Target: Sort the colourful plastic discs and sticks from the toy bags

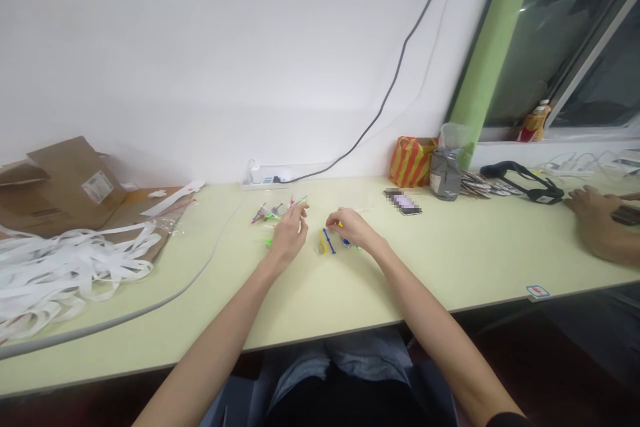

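Blue strip (329, 241) and yellow strip (321, 242) lie next to each other on the desk (450, 253), between your hands and back from the front edge. Your right hand (353, 225) arches near their far ends, fingertips close together; whether they pinch anything, you cannot tell. Your left hand (289, 230) has half-curled fingers beside small coloured pieces (273, 212); its grip is unclear too. Beyond, a power strip (263, 177) sits along the back edge. Rightward come a phone (403, 201), a striped bag (411, 163) near the back edge, and another person's hand (595, 210). Toward your left, white ribbon (80, 267) heaps before a cardboard box (65, 187).
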{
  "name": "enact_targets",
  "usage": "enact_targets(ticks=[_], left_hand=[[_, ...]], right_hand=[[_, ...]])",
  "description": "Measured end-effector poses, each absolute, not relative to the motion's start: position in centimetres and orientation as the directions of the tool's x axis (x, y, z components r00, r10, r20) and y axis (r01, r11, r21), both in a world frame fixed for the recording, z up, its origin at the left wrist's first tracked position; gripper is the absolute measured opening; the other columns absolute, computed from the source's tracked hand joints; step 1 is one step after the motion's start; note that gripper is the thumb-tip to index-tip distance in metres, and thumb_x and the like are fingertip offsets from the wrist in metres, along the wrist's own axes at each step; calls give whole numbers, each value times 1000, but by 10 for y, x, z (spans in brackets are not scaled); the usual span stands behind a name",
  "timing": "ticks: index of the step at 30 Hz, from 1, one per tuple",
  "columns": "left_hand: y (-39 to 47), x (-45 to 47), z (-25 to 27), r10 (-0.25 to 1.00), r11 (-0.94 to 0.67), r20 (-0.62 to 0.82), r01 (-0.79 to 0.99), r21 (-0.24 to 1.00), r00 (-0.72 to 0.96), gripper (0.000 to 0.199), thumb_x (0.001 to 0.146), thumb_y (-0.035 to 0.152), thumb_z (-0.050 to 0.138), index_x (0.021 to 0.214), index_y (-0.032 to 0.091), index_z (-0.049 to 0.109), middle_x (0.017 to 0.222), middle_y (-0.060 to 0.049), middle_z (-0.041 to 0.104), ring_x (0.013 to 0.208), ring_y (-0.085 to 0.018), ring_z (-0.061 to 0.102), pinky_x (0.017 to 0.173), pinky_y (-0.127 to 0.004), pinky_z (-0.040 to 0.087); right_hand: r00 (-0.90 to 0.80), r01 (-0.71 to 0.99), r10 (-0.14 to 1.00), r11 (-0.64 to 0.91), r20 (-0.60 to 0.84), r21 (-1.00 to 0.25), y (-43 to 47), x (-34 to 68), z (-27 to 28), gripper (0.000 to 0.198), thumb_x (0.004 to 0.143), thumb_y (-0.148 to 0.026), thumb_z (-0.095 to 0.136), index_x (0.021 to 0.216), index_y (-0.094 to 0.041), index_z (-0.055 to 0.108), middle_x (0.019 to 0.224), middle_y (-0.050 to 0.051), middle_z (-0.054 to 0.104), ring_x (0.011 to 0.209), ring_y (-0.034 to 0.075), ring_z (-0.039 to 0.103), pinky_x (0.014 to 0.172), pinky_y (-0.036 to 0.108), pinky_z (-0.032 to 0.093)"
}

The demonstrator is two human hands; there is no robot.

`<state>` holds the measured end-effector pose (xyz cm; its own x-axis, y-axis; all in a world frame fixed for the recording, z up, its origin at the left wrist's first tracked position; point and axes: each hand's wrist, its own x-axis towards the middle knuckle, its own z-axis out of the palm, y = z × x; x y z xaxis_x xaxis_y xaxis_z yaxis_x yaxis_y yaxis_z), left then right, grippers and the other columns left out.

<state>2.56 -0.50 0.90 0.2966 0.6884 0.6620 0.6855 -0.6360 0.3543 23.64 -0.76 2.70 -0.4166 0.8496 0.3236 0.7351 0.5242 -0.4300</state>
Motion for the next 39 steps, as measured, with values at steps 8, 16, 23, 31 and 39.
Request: enact_targets(ticks=[8, 16, 23, 31, 39], left_hand=[[-6, 21, 8, 755, -601, 545, 719, 350, 366, 57, 64, -6, 37, 108, 22, 60, 91, -5, 65, 84, -21, 61, 75, -34, 48], [-7, 21, 5, 807, -573, 381, 754, 320, 451, 26, 71, 2, 46, 71, 22, 63, 75, -4, 67, 69, -21, 62, 64, -31, 42], [-11, 27, 2, 744, -659, 382, 697, 283, 548, 23, 88, 14, 45, 98, 22, 65, 96, -6, 65, 88, -22, 64, 77, -33, 48], [-15, 31, 2, 630, -776, 340, 578, 253, 698, 30, 94, 22, 47, 118, 27, 64, 104, -7, 60, 98, -23, 59, 86, -35, 47], [-15, 34, 3, 620, -785, 275, 588, 195, 735, 41, 91, 10, 40, 117, 27, 67, 108, -8, 58, 97, -22, 56, 87, -36, 45]], right_hand=[[-636, 544, 728, 659, 256, -520, -13, 231, 25, 19, 76, -24, 80, 94, -17, 76, 87, 4, 70, 84, 16, 58, 76, 24, 42], [-695, 526, 696, 664, 182, -531, -23, 220, 21, 15, 75, -23, 79, 88, -18, 77, 84, 3, 70, 78, 16, 60, 68, 23, 42], [-400, 652, 838, 545, 372, -527, -10, 242, 31, 22, 89, -19, 65, 109, -17, 72, 91, 5, 70, 85, 16, 62, 79, 27, 44], [-413, 802, 850, 509, 326, -313, 3, 250, 21, 22, 87, -16, 67, 108, -16, 72, 94, 8, 66, 99, 20, 57, 83, 27, 40], [-504, 782, 839, 544, 205, -304, 0, 246, 20, 18, 81, -18, 72, 98, -17, 77, 86, 6, 67, 80, 16, 56, 70, 24, 37]])
